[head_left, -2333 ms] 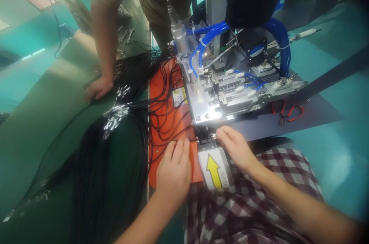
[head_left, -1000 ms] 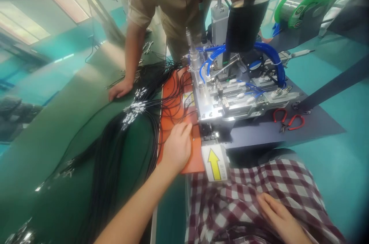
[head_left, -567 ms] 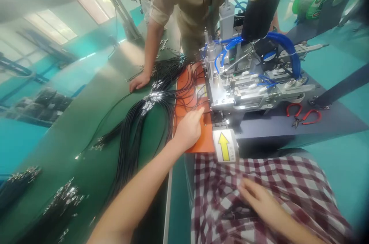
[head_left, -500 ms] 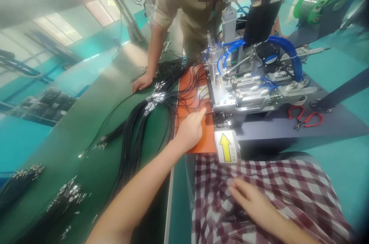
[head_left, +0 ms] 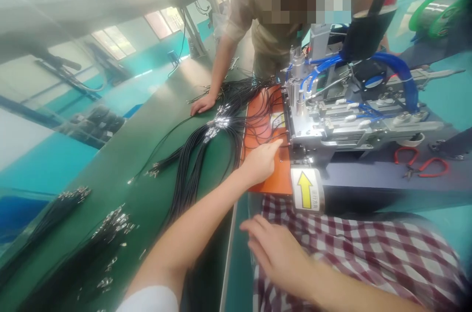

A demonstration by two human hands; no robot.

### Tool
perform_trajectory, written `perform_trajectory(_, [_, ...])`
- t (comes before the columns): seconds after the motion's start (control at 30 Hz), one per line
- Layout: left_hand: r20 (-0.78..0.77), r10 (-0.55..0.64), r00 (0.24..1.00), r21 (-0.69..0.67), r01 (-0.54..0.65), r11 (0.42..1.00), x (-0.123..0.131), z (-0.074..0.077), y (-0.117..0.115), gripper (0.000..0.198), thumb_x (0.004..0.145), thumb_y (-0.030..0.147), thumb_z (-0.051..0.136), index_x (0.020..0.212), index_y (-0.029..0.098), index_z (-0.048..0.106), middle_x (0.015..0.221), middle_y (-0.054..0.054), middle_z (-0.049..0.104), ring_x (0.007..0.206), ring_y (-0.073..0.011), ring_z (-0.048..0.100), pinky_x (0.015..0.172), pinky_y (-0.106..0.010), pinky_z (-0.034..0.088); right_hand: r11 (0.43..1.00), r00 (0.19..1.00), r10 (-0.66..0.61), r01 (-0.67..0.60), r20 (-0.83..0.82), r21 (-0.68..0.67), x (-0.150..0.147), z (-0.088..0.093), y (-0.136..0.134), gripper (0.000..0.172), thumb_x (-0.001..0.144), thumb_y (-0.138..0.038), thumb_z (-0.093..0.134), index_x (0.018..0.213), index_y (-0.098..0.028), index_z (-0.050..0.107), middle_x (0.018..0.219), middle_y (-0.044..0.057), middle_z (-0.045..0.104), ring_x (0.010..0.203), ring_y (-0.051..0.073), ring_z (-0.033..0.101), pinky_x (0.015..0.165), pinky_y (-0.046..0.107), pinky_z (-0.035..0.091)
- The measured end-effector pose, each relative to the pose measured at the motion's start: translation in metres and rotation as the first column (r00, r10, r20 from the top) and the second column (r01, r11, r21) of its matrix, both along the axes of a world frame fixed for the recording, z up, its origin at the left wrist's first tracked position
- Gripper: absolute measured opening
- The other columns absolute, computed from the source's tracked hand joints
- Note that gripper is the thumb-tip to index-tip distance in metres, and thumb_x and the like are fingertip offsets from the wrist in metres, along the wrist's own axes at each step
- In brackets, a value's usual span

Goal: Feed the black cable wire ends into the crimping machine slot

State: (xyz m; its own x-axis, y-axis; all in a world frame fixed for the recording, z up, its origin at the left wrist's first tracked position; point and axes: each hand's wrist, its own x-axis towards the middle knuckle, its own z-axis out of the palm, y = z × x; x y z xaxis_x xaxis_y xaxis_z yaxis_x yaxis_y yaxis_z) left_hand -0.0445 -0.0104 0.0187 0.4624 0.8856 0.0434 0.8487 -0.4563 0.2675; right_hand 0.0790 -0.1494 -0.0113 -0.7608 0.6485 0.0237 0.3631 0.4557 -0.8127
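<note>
My left hand [head_left: 261, 162] is over the orange plate [head_left: 273, 182], its fingers closed and the index finger toward the edge of the metal machine [head_left: 306, 125]. Whatever its fingertips hold, if anything, is too small to make out; thin black cables [head_left: 191, 157] run close by. Above the checkered cloth [head_left: 354, 243] on my lap, my right hand [head_left: 271, 248] hangs with its fingers apart and nothing in them. A yellow arrow label [head_left: 305, 190] sits at the machine's near corner.
Across the table a person leans with one hand [head_left: 203, 104] on the green tabletop [head_left: 162, 120]. More cable bundles [head_left: 110, 233] lie at the left. Red-handled pliers [head_left: 420, 167] rest on the grey base at the right, and a green spool [head_left: 435, 14] stands behind.
My right hand has moved left and up from my lap toward the table edge, its fingers spreading. My left hand stays at the machine's edge. The view has shifted, so the scene sits farther right.
</note>
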Motion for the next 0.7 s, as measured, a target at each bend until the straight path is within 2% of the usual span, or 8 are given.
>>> perform_trajectory(0.1, [-0.019, -0.020, 1.000, -0.062, 0.018, 0.998, -0.002, 0.009, 0.005, 0.058, 0.082, 0.001, 0.032, 0.139, 0.008, 0.036, 0.131, -0.017, 0.056, 0.115, -0.0257, 0.057, 0.093, -0.039, 0.047, 0.948, 0.993, 0.082, -0.102, 0.080, 0.300, -0.018, -0.001, 0.006, 0.057, 0.080, -0.003, 0.041, 0.135, -0.019, 0.042, 0.129, 0.012, 0.052, 0.084, 0.020, 0.063, 0.069, 0.033, 0.050])
perform_trajectory(0.17, [-0.026, -0.034, 0.999, -0.108, 0.031, 0.994, -0.004, 0.016, 0.010, 0.059, 0.081, 0.001, 0.033, 0.139, 0.011, 0.036, 0.132, -0.015, 0.057, 0.115, -0.0250, 0.058, 0.092, -0.038, 0.048, 0.908, 0.986, 0.110, -0.150, 0.125, 0.390, -0.032, -0.001, 0.010, 0.065, 0.074, 0.000, 0.042, 0.138, -0.015, 0.040, 0.139, 0.015, 0.046, 0.094, 0.023, 0.062, 0.074, 0.036, 0.051])
perform_trajectory(0.23, [-0.029, -0.042, 0.999, -0.145, 0.037, 0.989, -0.006, 0.020, 0.015, 0.060, 0.081, 0.000, 0.034, 0.139, 0.012, 0.036, 0.131, -0.014, 0.058, 0.115, -0.0241, 0.058, 0.093, -0.036, 0.047, 0.889, 0.980, 0.137, -0.185, 0.141, 0.419, -0.045, 0.000, 0.014, 0.069, 0.072, 0.001, 0.043, 0.140, -0.012, 0.038, 0.144, 0.016, 0.042, 0.099, 0.024, 0.061, 0.076, 0.037, 0.052])
perform_trajectory(0.33, [-0.036, -0.042, 0.998, -0.181, 0.035, 0.983, -0.008, 0.022, 0.022, 0.059, 0.080, 0.000, 0.033, 0.137, 0.013, 0.038, 0.128, -0.012, 0.060, 0.113, -0.0229, 0.060, 0.092, -0.035, 0.048, 0.860, 0.970, 0.178, -0.236, 0.168, 0.453, -0.058, 0.004, 0.020, 0.068, 0.069, -0.001, 0.047, 0.136, -0.010, 0.042, 0.141, 0.017, 0.046, 0.094, 0.025, 0.061, 0.070, 0.037, 0.052])
perform_trajectory(0.43, [-0.032, -0.039, 0.999, -0.193, 0.032, 0.981, -0.008, 0.021, 0.023, 0.057, 0.081, 0.000, 0.032, 0.137, 0.012, 0.039, 0.126, -0.012, 0.061, 0.110, -0.0225, 0.061, 0.090, -0.034, 0.048, 0.820, 0.954, 0.209, -0.290, 0.213, 0.494, -0.064, 0.009, 0.025, 0.051, 0.070, -0.002, 0.051, 0.120, -0.009, 0.055, 0.130, 0.020, 0.054, 0.087, 0.027, 0.060, 0.065, 0.037, 0.050])
perform_trajectory(0.53, [-0.017, -0.032, 0.999, -0.197, 0.029, 0.980, -0.006, 0.021, 0.021, 0.056, 0.082, 0.001, 0.031, 0.136, 0.012, 0.040, 0.128, -0.012, 0.060, 0.109, -0.0225, 0.061, 0.090, -0.035, 0.048, 0.774, 0.934, 0.251, -0.352, 0.255, 0.526, -0.064, 0.012, 0.030, 0.036, 0.074, -0.001, 0.049, 0.108, -0.010, 0.060, 0.121, 0.019, 0.059, 0.085, 0.026, 0.059, 0.063, 0.036, 0.049])
perform_trajectory(0.7, [0.019, -0.023, 1.000, -0.215, 0.026, 0.976, -0.006, 0.020, 0.022, 0.056, 0.080, -0.001, 0.032, 0.135, 0.009, 0.041, 0.127, -0.014, 0.060, 0.110, -0.0251, 0.060, 0.093, -0.038, 0.047, 0.733, 0.910, 0.278, -0.408, 0.307, 0.545, -0.065, 0.016, 0.035, 0.044, 0.067, 0.000, 0.054, 0.110, -0.010, 0.057, 0.114, 0.017, 0.060, 0.079, 0.024, 0.058, 0.056, 0.033, 0.047])
